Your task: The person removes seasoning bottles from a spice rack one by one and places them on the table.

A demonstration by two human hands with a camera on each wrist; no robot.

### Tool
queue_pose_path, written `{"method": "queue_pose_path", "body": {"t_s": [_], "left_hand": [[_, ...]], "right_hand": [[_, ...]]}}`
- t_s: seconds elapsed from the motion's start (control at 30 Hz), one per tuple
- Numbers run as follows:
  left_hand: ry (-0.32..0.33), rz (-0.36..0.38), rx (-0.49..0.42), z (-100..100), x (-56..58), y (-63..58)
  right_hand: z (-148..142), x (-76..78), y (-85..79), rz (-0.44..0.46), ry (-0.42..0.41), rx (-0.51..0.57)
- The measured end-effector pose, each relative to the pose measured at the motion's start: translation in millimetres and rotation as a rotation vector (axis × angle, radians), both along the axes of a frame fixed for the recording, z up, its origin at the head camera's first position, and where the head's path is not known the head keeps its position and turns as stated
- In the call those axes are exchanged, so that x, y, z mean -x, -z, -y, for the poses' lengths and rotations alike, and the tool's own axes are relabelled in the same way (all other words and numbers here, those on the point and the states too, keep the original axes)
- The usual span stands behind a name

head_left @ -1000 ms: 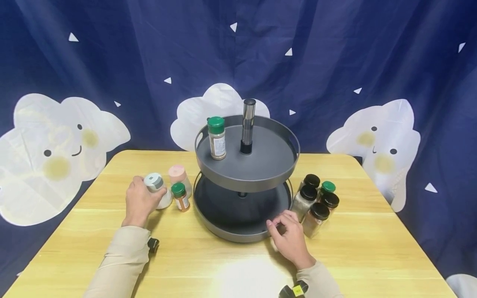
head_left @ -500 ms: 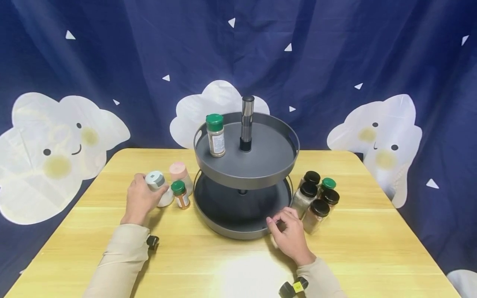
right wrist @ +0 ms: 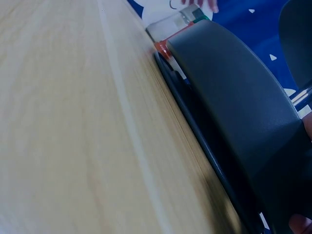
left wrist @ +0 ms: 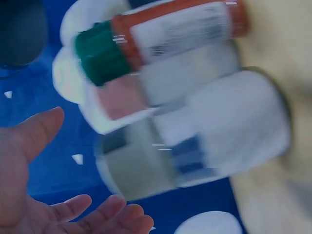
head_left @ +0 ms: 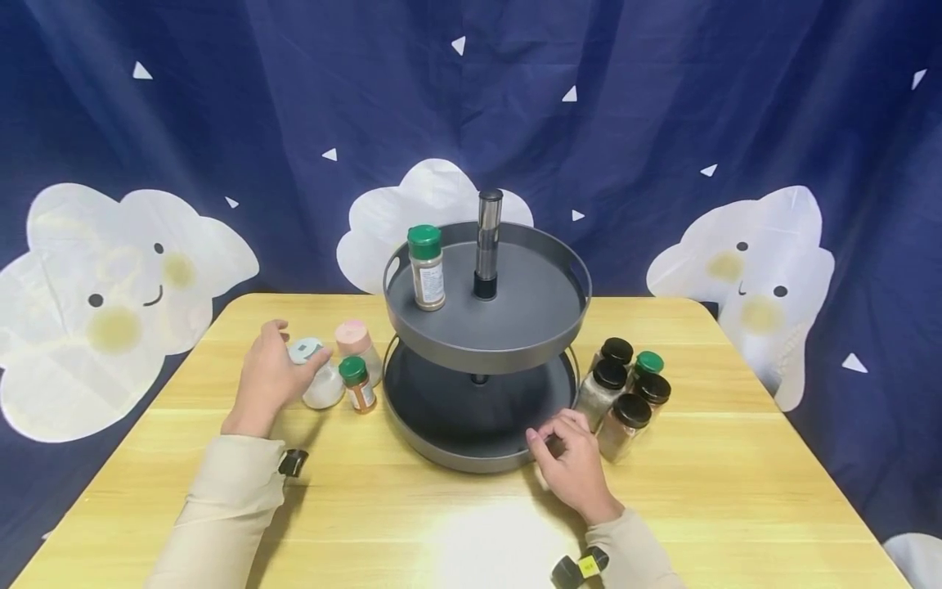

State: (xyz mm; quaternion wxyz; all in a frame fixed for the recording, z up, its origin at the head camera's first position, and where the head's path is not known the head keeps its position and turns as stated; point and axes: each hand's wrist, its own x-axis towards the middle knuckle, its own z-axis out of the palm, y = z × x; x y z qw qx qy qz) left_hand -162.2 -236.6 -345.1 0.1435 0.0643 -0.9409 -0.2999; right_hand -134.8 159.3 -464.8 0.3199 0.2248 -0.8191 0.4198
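Observation:
My left hand (head_left: 268,372) is at the left of the table, beside a jar of white contents with a pale grey lid (head_left: 321,388). In the left wrist view its thumb and fingers (left wrist: 102,214) are spread, apart from the jar. Close to that jar stand a pink-lidded jar (head_left: 353,337) and a small green-capped orange spice bottle (head_left: 357,384). My right hand (head_left: 574,466) holds the front right rim of the two-tier black tray's lower tier (head_left: 471,463), fingers bent. A green-capped spice bottle (head_left: 428,274) stands upright on the upper tier (head_left: 515,319).
Several black-lidded spice jars (head_left: 621,425) and one green-lidded jar (head_left: 648,368) cluster on the wooden table (head_left: 721,491), right of the tray. A metal post (head_left: 488,245) rises from the upper tier. Behind hangs a blue curtain (head_left: 471,98) with cloud prints.
My left hand has let go of the pale-lidded jar and drawn back to the left, its fingers opening. The right hand stays on the tray's rim.

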Motion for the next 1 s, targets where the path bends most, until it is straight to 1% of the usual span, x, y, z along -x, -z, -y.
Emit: {"method": "queue_pose_path", "body": {"t_s": [0.13,0.23,0.3,0.4,0.53,0.6,0.67,0.77,0.87,1.0], "left_hand": [[0.037,-0.103,-0.011,-14,0.2,-23.5],[0.068,-0.183,-0.025,-27,1.3,-40.8],[0.085,-0.232,-0.051,-37,2.3,-52.1],[0.116,-0.324,-0.109,-53,4.4,-67.9],[0.176,-0.471,-0.176,-73,8.8,-83.1],[0.211,-0.518,-0.199,-83,11.4,-88.3],[0.249,-0.533,-0.216,-92,14.3,-92.5],[0.285,-0.505,-0.212,-103,20.6,-96.8],[0.295,-0.461,-0.182,-110,27.2,-98.3],[0.293,-0.427,-0.153,-116,34.0,-97.1]], "right_hand": [[-1,0.1,-1.2,0.01,0.007,-0.002],[-1,0.7,-0.7,-0.008,0.008,-0.004],[-1,1.2,-0.2,-0.02,0.008,-0.002],[-2,1.5,0.5,-0.031,0.009,-0.003],[-1,0.6,0.5,-0.027,0.01,-0.006],[-1,-0.4,0.1,-0.019,0.009,-0.004],[-1,-1.1,-0.4,-0.027,0.01,-0.006],[0,-1.7,-1.0,-0.042,0.012,-0.003],[0,-2.2,-1.0,-0.049,0.014,-0.005],[0,-2.6,-0.6,-0.022,0.007,-0.01]]}}
